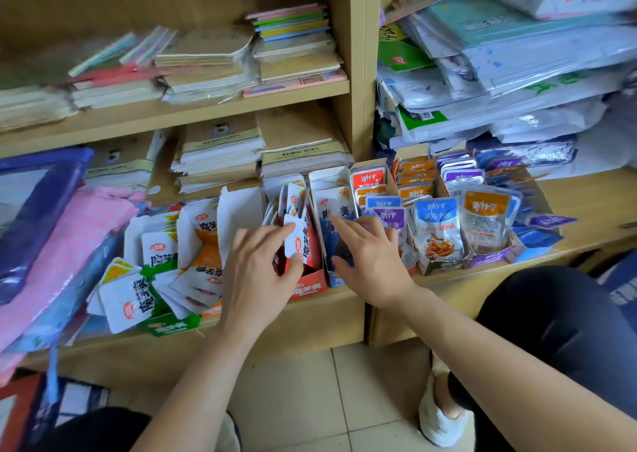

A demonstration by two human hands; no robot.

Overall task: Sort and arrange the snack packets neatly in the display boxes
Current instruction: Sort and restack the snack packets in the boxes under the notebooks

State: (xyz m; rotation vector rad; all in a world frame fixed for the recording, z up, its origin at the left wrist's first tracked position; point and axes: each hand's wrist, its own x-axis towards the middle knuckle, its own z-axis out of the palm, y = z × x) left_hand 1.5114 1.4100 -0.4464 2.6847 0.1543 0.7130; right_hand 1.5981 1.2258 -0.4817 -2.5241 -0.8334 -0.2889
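White-and-red snack packet [295,241] upright in left hand [256,272]

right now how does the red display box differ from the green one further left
Packets in the red box stand upright in a row; those in the green box lie tumbled and spill over its front. The left hand pinches a white packet at the red box; no hand is at the green box. Both are open cardboard boxes on the low shelf.
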